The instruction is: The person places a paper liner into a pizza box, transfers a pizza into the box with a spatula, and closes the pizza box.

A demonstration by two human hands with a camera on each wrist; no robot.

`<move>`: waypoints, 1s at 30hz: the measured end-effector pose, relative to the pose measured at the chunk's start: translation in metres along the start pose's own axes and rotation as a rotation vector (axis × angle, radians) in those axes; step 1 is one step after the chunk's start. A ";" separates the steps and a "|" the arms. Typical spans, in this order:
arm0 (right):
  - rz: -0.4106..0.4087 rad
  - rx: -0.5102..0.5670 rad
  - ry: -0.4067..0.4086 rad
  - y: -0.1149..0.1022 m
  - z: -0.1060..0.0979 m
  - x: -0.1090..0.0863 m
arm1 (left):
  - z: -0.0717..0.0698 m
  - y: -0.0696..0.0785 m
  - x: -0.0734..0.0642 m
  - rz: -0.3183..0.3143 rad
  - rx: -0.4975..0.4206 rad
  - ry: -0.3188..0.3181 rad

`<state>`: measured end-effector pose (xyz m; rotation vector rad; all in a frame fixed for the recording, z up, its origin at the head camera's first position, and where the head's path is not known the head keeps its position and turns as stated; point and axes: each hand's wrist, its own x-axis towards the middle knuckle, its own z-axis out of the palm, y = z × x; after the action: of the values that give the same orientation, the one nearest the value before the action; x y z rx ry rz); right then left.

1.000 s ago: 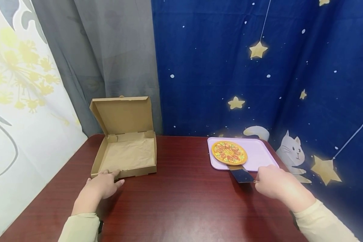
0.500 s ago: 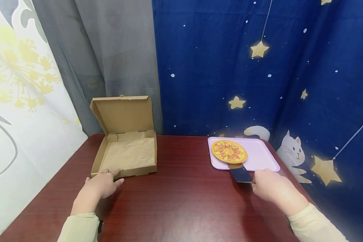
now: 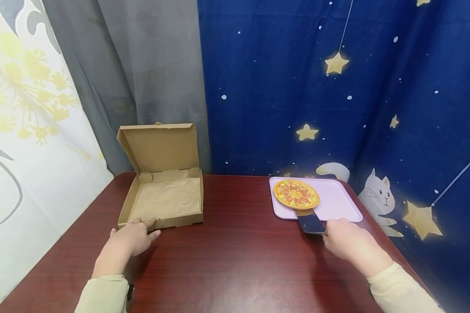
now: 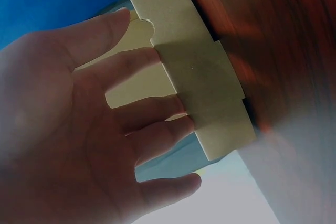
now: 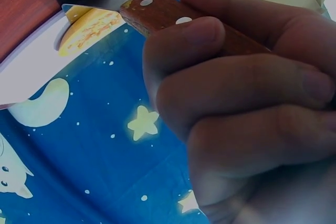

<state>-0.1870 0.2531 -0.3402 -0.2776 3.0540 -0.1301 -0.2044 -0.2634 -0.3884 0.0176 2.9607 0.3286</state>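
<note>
In the head view my right hand (image 3: 350, 243) grips a spatula, whose dark, flat blade (image 3: 310, 223) runs under the near edge of a round pizza (image 3: 296, 194). The right wrist view shows curled fingers around its riveted wooden handle (image 5: 163, 14). The pizza overlaps the left part of a pale pink tray (image 3: 338, 200). At the left, a cardboard pizza box (image 3: 164, 150) stands with its lid up and brown paper inside. My left hand (image 3: 129, 240) touches the box's front wall (image 4: 199, 77), its fingers extended and spread against the top edge.
The dark red-brown table (image 3: 235, 252) spans the space between box and tray. A grey curtain (image 3: 168, 65) and a blue star-patterned curtain (image 3: 266, 87) hang right behind its back edge. A white patterned cloth (image 3: 31, 174) borders the left side.
My right hand and the spatula have shifted slightly left. The pizza sits a little higher in the view relative to the tray. My left hand stays at the box.
</note>
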 end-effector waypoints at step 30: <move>0.011 -0.001 -0.006 -0.002 0.011 0.021 | 0.000 -0.004 0.006 0.006 -0.008 0.017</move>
<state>-0.2067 0.2466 -0.3528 -0.2608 3.0496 -0.1273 -0.2107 -0.2669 -0.3897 0.0233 2.9763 0.3431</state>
